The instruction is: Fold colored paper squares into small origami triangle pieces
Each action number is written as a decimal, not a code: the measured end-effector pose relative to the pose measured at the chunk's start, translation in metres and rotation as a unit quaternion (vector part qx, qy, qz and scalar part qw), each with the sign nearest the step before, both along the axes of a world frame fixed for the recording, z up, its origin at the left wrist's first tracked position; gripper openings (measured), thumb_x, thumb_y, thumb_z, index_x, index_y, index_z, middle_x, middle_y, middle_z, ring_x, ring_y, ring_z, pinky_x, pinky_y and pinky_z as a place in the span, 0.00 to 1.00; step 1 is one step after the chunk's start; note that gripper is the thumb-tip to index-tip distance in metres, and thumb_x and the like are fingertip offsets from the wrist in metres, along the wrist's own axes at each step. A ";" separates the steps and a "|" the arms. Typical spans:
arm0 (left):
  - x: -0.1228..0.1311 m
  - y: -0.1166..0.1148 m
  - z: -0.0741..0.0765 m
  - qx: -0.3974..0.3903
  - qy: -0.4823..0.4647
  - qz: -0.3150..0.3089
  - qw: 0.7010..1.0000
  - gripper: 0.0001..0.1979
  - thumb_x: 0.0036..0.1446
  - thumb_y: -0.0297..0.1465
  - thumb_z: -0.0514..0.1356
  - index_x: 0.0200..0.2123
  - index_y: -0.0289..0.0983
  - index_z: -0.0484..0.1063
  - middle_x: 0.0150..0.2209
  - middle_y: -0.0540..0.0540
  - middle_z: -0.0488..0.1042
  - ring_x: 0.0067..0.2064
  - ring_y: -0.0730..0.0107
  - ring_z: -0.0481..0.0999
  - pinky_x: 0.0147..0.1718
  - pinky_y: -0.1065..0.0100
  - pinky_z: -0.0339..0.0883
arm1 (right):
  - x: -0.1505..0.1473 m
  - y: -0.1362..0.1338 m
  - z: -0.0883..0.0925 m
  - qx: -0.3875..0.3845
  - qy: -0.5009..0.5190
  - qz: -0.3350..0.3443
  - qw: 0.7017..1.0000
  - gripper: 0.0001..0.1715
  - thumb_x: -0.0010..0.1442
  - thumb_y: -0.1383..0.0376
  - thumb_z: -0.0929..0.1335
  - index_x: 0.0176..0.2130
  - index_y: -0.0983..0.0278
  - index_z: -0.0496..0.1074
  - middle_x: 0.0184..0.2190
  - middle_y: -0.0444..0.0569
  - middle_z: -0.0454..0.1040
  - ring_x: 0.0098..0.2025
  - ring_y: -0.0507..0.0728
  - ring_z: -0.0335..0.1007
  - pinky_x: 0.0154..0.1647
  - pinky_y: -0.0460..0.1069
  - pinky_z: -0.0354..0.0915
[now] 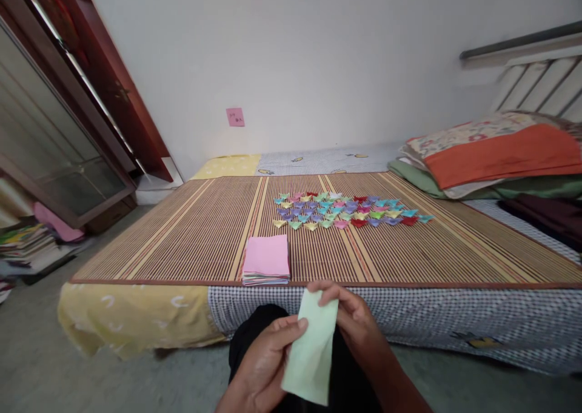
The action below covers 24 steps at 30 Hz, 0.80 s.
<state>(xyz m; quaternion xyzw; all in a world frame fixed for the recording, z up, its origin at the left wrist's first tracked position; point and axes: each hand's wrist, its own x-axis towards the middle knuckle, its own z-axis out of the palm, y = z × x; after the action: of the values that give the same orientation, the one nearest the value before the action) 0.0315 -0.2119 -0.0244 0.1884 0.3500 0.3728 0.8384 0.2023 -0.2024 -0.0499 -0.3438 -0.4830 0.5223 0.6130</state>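
A pale green strip of paper [310,352], apparently folded lengthwise, is held up over my lap. My left hand [268,358] pinches its left edge, thumb on the front face. At the top right corner, my right hand [350,319] grips the same paper with its fingers bent over the upper edge. Just beyond the hands, a stack of square paper sheets [266,256], pink on top, lies near the front edge of the mat. Farther back, several small folded paper pieces [341,210] in many colours are laid out in rows.
A striped bamboo mat [182,237] covers the bed. Folded bedding [500,152] is piled at the right, beside a dark cloth [545,219]. A pink note [235,117] is on the wall. A reddish door [113,85] and a pile of books [27,243] are at the left.
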 end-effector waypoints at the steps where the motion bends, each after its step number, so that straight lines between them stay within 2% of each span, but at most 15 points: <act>1: 0.001 0.002 0.003 0.023 -0.003 0.002 1.000 0.13 0.47 0.31 0.77 0.33 0.30 0.82 0.28 0.40 0.84 0.29 0.61 0.83 0.30 0.69 0.74 | 0.003 0.001 0.000 0.011 -0.030 -0.029 0.999 0.06 0.59 0.66 0.71 0.40 0.59 0.77 0.50 0.52 0.78 0.52 0.62 0.76 0.51 0.55 0.72; 3: 0.001 0.006 0.008 0.074 -0.003 0.035 0.997 0.15 0.48 0.33 0.76 0.36 0.30 0.83 0.33 0.38 0.85 0.34 0.57 0.85 0.35 0.65 0.77 | 0.008 0.001 -0.002 0.044 -0.106 -0.112 0.987 0.18 0.61 0.66 0.70 0.52 0.58 0.75 0.56 0.54 0.76 0.58 0.62 0.73 0.60 0.58 0.69; 6: -0.002 0.011 0.014 0.113 0.019 0.106 0.988 0.16 0.50 0.34 0.75 0.40 0.31 0.83 0.37 0.37 0.86 0.39 0.54 0.85 0.42 0.61 0.78 | 0.012 -0.007 -0.002 0.123 -0.240 -0.196 0.943 0.23 0.64 0.69 0.68 0.58 0.57 0.73 0.60 0.54 0.72 0.63 0.63 0.68 0.65 0.61 0.65; 8: -0.004 0.013 0.017 0.118 0.029 0.125 0.985 0.16 0.51 0.34 0.75 0.41 0.31 0.83 0.39 0.37 0.86 0.41 0.53 0.85 0.45 0.60 0.78 | 0.010 -0.015 -0.001 0.178 -0.316 -0.197 0.911 0.26 0.64 0.72 0.67 0.59 0.55 0.72 0.60 0.54 0.71 0.64 0.62 0.67 0.65 0.60 0.66; 11: -0.005 0.011 0.017 0.121 0.026 0.137 0.983 0.15 0.52 0.32 0.74 0.42 0.31 0.83 0.40 0.37 0.86 0.44 0.53 0.85 0.46 0.59 0.78 | 0.003 -0.025 0.003 0.242 -0.379 -0.189 0.873 0.30 0.63 0.74 0.66 0.61 0.54 0.71 0.62 0.53 0.69 0.64 0.61 0.67 0.63 0.57 0.68; 14: -0.004 0.008 0.016 0.125 0.012 0.140 0.982 0.14 0.55 0.32 0.72 0.44 0.32 0.82 0.41 0.38 0.86 0.45 0.54 0.85 0.46 0.60 0.77 | -0.002 -0.028 0.007 0.282 -0.406 -0.181 0.850 0.28 0.62 0.77 0.65 0.56 0.54 0.75 0.62 0.53 0.68 0.63 0.62 0.68 0.60 0.58 0.69; 16: -0.003 0.006 0.015 0.133 -0.002 0.131 0.982 0.16 0.58 0.33 0.71 0.47 0.32 0.82 0.42 0.38 0.85 0.45 0.54 0.85 0.46 0.60 0.77 | -0.004 -0.027 0.010 0.304 -0.405 -0.168 0.846 0.27 0.60 0.79 0.64 0.50 0.55 0.77 0.61 0.52 0.69 0.62 0.62 0.68 0.59 0.58 0.70; 19: -0.003 0.006 0.011 0.141 -0.009 0.121 0.983 0.19 0.56 0.33 0.72 0.49 0.32 0.81 0.41 0.38 0.85 0.44 0.54 0.84 0.45 0.60 0.77 | -0.007 -0.028 0.013 0.310 -0.390 -0.155 0.853 0.21 0.61 0.78 0.65 0.45 0.56 0.77 0.59 0.52 0.71 0.60 0.62 0.69 0.58 0.57 0.69; 22: -0.002 0.006 0.009 0.140 0.010 0.156 0.978 0.18 0.52 0.32 0.74 0.47 0.33 0.82 0.39 0.40 0.85 0.42 0.57 0.84 0.42 0.63 0.77 | -0.013 -0.031 0.012 0.276 -0.357 -0.175 0.875 0.12 0.63 0.74 0.68 0.41 0.58 0.77 0.56 0.52 0.73 0.57 0.60 0.72 0.56 0.53 0.69; 24: 0.000 0.003 0.009 0.142 0.030 0.185 0.972 0.16 0.52 0.33 0.75 0.43 0.33 0.83 0.38 0.41 0.85 0.39 0.60 0.84 0.39 0.65 0.77 | -0.018 -0.033 0.010 0.238 -0.323 -0.197 0.894 0.08 0.65 0.72 0.68 0.38 0.59 0.75 0.50 0.51 0.75 0.51 0.58 0.75 0.52 0.50 0.70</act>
<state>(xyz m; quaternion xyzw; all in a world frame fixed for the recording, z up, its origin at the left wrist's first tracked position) 0.0312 -0.2087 -0.0152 0.2490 0.3475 0.5616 0.7084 0.1844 -0.2358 -0.0396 -0.4254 -0.6870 0.1204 0.5766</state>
